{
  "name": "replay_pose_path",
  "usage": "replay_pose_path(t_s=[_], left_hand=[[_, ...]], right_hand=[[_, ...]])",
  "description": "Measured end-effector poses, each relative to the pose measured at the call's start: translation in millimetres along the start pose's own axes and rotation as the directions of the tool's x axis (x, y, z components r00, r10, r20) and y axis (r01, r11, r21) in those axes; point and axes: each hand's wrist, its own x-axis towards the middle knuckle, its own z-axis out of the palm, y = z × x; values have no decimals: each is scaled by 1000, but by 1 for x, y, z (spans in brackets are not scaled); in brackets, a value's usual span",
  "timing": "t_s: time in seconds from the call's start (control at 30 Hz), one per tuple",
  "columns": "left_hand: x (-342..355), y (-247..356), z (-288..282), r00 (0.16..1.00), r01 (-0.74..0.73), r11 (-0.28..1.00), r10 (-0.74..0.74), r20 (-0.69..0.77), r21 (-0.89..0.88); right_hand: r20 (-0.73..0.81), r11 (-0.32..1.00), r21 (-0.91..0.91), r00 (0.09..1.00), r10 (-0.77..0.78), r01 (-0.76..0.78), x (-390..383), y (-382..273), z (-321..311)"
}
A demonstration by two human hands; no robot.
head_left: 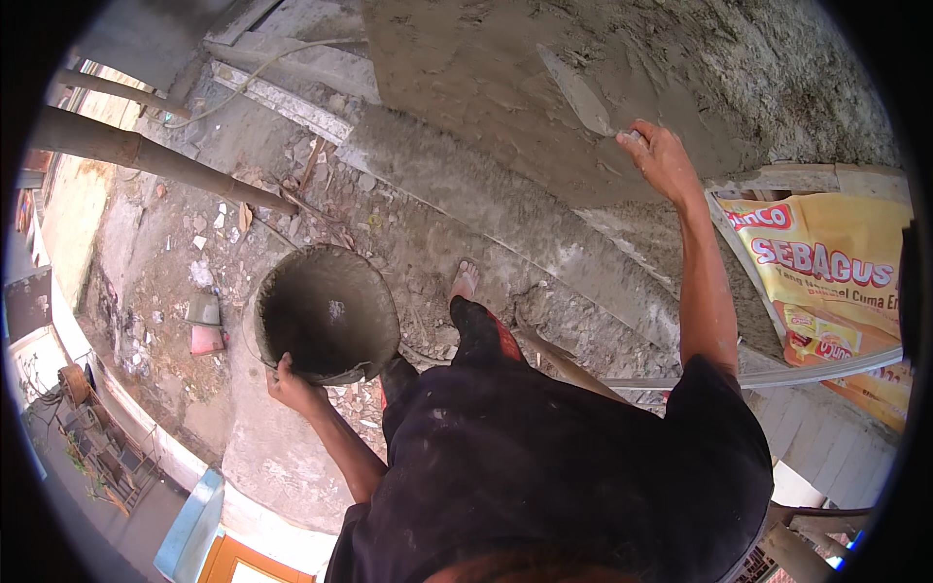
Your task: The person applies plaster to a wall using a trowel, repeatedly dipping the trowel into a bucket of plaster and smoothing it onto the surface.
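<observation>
My right hand (661, 160) is closed round the handle of a trowel (575, 92). The trowel's pointed blade lies against or just off a wall of wet grey mortar (466, 87); I cannot tell if it touches. Down at the left, my left hand (294, 386) grips the near rim of a round, mortar-smeared bucket (381, 277). The bucket's inside is dark grey, with what looks like mortar in it. My bare foot (466, 279) shows beyond my dark trousers.
Bamboo poles (146, 151) slant in from the left. Rubble (199, 243) litters the ground, with a small pinkish pot (206, 338) among it. A yellow printed banner (826, 248) hangs at the right, above a pale curved rail (836, 370). A ledge (466, 194) runs along the wall's foot.
</observation>
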Motion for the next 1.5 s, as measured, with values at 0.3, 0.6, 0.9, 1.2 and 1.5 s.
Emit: replay_pose_path(t_s=[0.3, 0.6, 0.9, 1.2, 1.5], left_hand=[[-50, 3, 29, 982, 88, 996, -90, -164, -22], [-81, 24, 73, 988, 83, 996, -88, -126, -45], [-87, -1, 106, 998, 65, 997, -66, -24, -45], [-86, -8, 122, 992, 119, 988, -115, 50, -103], [-82, -8, 116, 994, 88, 992, -82, 71, -86]], right_hand=[[-27, 975, -180, 991, -134, 127, 14, 110, 129], [-44, 962, -270, 998, -43, 30, 109, 108, 155], [-186, 988, -48, 971, -151, 145, 86, 58, 32], [-213, 963, 210, 970, -121, 167, 65, 59, -44], [-79, 957, -261, 985, -151, 126, 14, 103, 39]])
